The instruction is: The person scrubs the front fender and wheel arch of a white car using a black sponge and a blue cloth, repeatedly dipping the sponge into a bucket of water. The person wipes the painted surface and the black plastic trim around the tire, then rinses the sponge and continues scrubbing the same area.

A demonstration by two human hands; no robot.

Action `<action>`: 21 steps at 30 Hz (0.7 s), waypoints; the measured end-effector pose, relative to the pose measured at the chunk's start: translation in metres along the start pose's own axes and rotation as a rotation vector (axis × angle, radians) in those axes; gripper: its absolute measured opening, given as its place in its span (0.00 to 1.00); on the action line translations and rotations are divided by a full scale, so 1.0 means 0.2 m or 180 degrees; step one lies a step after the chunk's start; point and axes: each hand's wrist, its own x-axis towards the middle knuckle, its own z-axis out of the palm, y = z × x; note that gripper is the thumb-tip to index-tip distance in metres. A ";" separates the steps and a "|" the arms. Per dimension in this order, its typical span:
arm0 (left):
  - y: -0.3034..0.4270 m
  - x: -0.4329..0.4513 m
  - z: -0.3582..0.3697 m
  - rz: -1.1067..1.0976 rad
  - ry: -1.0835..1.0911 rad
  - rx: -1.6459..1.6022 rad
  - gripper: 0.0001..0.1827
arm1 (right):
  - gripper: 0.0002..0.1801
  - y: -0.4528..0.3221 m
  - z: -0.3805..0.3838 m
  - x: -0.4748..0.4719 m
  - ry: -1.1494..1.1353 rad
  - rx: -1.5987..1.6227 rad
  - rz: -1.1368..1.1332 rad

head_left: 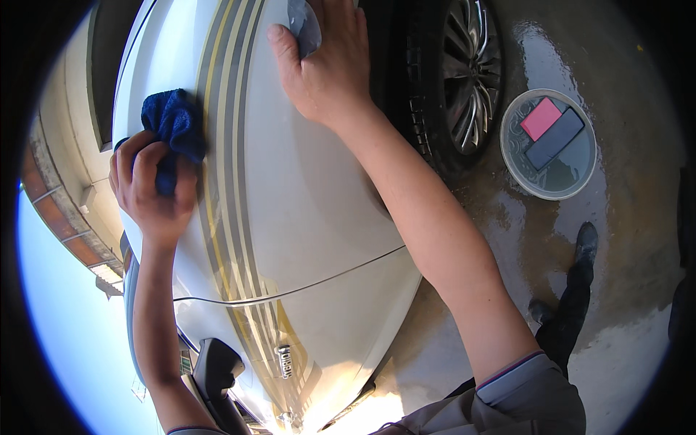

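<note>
My left hand (149,185) grips a crumpled dark blue cloth (176,119), resting on the upper part of a white car's body (321,217). My right hand (334,68) lies flat against the side panel near the wheel arch, its fingertips cut off by the top of the view. Between its thumb and index finger shows a thin, shiny grey piece (305,27), mostly covered by the palm; its kind is not clear. Yellow and grey stripes (228,163) run along the bodywork between my two hands.
A wheel with a dark tyre and metal rim (473,76) stands right of my right arm. On the wet floor, a round tub (592,163) of water holds a pink block (541,119) and a dark grey block (554,140). A black side mirror (217,364) juts out below.
</note>
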 end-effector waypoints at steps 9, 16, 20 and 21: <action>0.04 -0.02 -0.02 -0.0116 -0.0108 0.0078 0.14 | 0.48 -0.08 -0.03 -0.45 -0.0380 -0.0119 0.0116; 0.12 0.09 -0.02 -0.0492 -0.0048 0.0119 0.12 | 0.35 0.19 -0.33 0.42 -0.0489 0.0933 0.0937; 0.92 0.47 0.23 -0.0734 -0.0457 -0.1330 0.12 | 0.31 0.65 -0.99 -0.04 0.0159 0.0158 0.1702; 1.19 0.55 0.39 -0.0787 -0.0498 -0.2023 0.13 | 0.31 0.84 -1.18 -0.16 0.0279 -0.0153 0.1821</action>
